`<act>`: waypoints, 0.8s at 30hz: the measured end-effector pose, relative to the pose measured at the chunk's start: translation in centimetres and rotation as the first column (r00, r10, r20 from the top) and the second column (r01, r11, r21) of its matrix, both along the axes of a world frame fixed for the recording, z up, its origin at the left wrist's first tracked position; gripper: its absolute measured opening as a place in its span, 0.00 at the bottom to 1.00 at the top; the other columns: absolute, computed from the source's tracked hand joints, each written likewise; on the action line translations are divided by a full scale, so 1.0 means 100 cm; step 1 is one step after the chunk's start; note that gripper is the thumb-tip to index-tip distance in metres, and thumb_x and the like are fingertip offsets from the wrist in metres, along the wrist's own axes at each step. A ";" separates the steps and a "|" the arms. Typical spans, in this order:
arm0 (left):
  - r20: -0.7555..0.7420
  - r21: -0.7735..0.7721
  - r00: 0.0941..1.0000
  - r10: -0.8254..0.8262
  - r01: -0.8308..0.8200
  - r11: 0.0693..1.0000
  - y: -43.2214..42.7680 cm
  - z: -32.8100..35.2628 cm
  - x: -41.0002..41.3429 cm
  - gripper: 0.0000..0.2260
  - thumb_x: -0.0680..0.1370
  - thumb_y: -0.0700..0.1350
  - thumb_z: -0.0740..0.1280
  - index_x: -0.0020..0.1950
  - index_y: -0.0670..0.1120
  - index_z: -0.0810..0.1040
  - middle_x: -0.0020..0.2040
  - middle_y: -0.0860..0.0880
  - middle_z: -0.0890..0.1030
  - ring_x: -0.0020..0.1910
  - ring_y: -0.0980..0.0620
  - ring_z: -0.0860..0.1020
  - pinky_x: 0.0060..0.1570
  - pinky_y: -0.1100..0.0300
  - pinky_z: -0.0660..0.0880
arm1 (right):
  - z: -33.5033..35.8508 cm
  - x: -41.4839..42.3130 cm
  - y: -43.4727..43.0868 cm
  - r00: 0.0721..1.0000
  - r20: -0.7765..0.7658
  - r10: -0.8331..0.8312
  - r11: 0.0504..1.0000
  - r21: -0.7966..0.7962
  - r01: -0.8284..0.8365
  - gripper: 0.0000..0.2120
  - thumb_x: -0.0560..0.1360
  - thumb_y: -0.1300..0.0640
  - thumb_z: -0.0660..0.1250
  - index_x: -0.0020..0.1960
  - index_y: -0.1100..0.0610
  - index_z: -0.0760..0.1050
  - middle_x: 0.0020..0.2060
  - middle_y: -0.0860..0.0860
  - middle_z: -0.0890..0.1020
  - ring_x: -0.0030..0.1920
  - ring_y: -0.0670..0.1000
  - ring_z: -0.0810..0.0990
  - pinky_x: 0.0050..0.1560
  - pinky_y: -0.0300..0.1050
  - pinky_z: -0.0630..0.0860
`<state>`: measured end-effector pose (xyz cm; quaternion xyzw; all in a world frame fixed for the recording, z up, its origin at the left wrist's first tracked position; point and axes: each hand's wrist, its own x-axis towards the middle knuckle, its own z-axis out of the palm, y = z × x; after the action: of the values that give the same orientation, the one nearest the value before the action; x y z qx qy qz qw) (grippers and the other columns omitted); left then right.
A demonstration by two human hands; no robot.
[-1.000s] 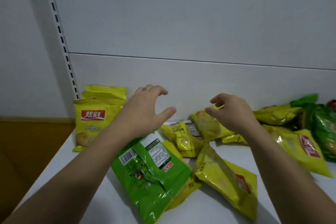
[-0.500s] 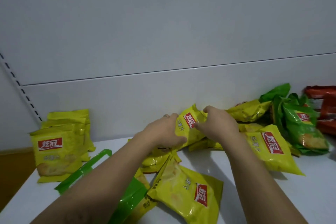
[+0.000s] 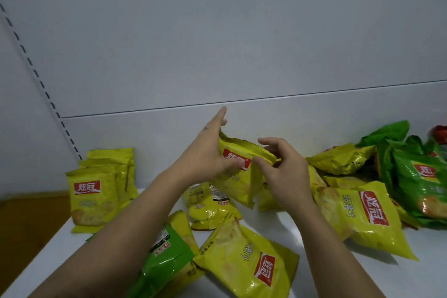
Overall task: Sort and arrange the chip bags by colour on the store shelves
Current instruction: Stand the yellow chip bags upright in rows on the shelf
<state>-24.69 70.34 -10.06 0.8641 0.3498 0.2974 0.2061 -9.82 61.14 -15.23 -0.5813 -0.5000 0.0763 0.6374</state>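
Observation:
My left hand (image 3: 208, 152) holds a yellow chip bag (image 3: 238, 176) lifted above the white shelf (image 3: 302, 230), thumb on its front and fingers stretched behind its top edge. My right hand (image 3: 281, 167) pinches the same bag's top right corner. Several yellow bags stand upright in a stack (image 3: 96, 191) at the far left against the back panel. More yellow bags lie loose: one at the front (image 3: 246, 259) and one on the right (image 3: 362, 215). A green bag (image 3: 167, 259) lies partly under my left forearm.
Green bags (image 3: 420, 176) pile at the far right, with a red bag (image 3: 440, 132) behind them at the frame edge. The slotted upright (image 3: 36, 72) runs down the left. The shelf's left edge drops to a brown floor (image 3: 24, 225).
Both hands went from hovering empty over the pile to taking hold of a yellow bag and lifting it. My left fingers now stretch up behind its top edge.

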 end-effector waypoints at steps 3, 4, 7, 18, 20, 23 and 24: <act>-0.014 0.088 0.999 -0.031 0.032 0.996 -0.003 0.019 -0.016 0.35 0.69 0.46 0.77 0.72 0.58 0.66 0.61 0.55 0.75 0.58 0.59 0.75 0.53 0.64 0.74 | 0.008 -0.012 0.004 0.998 0.015 0.062 0.998 0.026 -0.063 0.16 0.71 0.61 0.74 0.51 0.43 0.77 0.42 0.41 0.81 0.40 0.39 0.78 0.37 0.28 0.71; -0.046 0.115 0.999 -0.029 0.034 0.993 -0.003 0.023 -0.021 0.23 0.71 0.45 0.75 0.65 0.56 0.75 0.54 0.56 0.78 0.52 0.61 0.77 0.50 0.63 0.76 | 0.011 -0.016 0.005 0.996 0.004 0.088 0.996 0.034 -0.088 0.16 0.71 0.61 0.74 0.50 0.43 0.77 0.43 0.42 0.81 0.39 0.40 0.78 0.37 0.29 0.73; -0.027 0.123 1.000 0.011 -0.007 0.992 -0.001 0.029 -0.037 0.03 0.74 0.43 0.72 0.45 0.51 0.83 0.39 0.58 0.81 0.40 0.64 0.79 0.44 0.64 0.76 | 0.020 -0.024 0.014 0.988 -0.031 0.149 0.988 0.036 -0.148 0.17 0.70 0.60 0.75 0.52 0.43 0.76 0.44 0.44 0.81 0.40 0.46 0.81 0.40 0.38 0.78; 0.161 0.110 0.964 0.211 -0.230 0.967 0.024 0.047 -0.110 0.03 0.73 0.44 0.74 0.41 0.52 0.82 0.37 0.57 0.81 0.39 0.59 0.79 0.44 0.62 0.76 | 0.033 -0.068 0.061 0.934 0.097 0.344 0.909 -0.284 -0.306 0.11 0.68 0.51 0.77 0.49 0.48 0.80 0.42 0.45 0.84 0.43 0.46 0.83 0.48 0.51 0.81; 0.099 0.149 0.966 0.240 -0.253 0.956 0.032 0.047 -0.122 0.03 0.73 0.44 0.74 0.42 0.52 0.83 0.37 0.58 0.81 0.38 0.62 0.78 0.44 0.63 0.75 | 0.035 -0.078 0.071 0.931 0.140 0.338 0.905 -0.319 -0.281 0.10 0.68 0.51 0.77 0.48 0.49 0.80 0.42 0.46 0.84 0.43 0.47 0.83 0.48 0.51 0.81; -0.064 0.235 0.949 0.310 -0.288 0.929 0.048 0.045 -0.138 0.02 0.72 0.47 0.74 0.44 0.51 0.83 0.41 0.55 0.82 0.42 0.56 0.78 0.47 0.58 0.75 | 0.035 -0.090 0.088 0.913 0.257 0.317 0.904 -0.374 -0.209 0.10 0.69 0.51 0.76 0.49 0.50 0.80 0.42 0.47 0.84 0.44 0.49 0.82 0.48 0.50 0.79; -0.113 0.266 0.937 0.330 -0.292 0.919 0.053 0.043 -0.142 0.02 0.73 0.47 0.73 0.44 0.51 0.83 0.42 0.54 0.82 0.43 0.55 0.78 0.47 0.56 0.75 | 0.035 -0.093 0.092 0.898 0.307 0.316 0.898 -0.402 -0.179 0.11 0.70 0.51 0.75 0.51 0.51 0.80 0.43 0.48 0.83 0.45 0.50 0.81 0.48 0.48 0.79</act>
<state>-38.92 75.64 -5.74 0.8366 0.4586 0.2991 0.0200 -19.14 70.39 -11.75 -0.6235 -0.6573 0.1402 0.3995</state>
